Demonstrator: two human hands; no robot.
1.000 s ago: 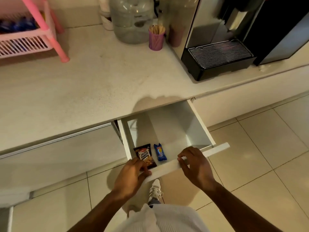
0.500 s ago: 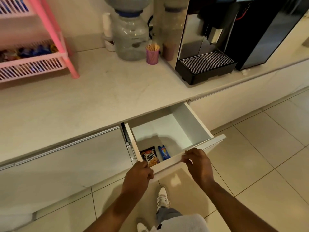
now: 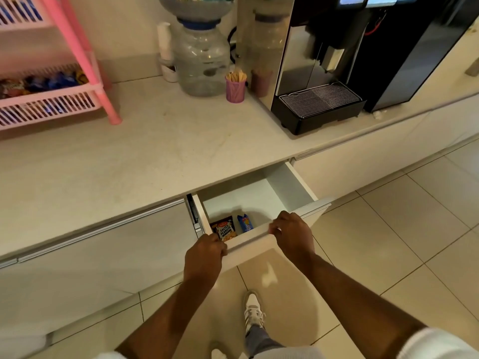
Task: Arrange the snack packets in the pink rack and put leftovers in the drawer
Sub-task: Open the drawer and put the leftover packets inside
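Note:
A white drawer under the counter stands partly pulled out. Inside it, near the front, lie a dark salted peanuts packet and a small blue packet side by side. My left hand grips the drawer's front panel at its left end. My right hand holds the top edge of the same panel further right. The pink rack stands on the counter at the far left, with several snack packets in its lower basket.
On the counter sit a clear water jar, a purple cup of wooden sticks and a black coffee machine with a drip tray. A closed drawer front lies to the left. Tiled floor and my white shoe are below.
The drawer has slid inward, so less of it sticks out from the counter. Both hands stayed on its front panel and moved forward with it. The view has lifted to show more of the rack.

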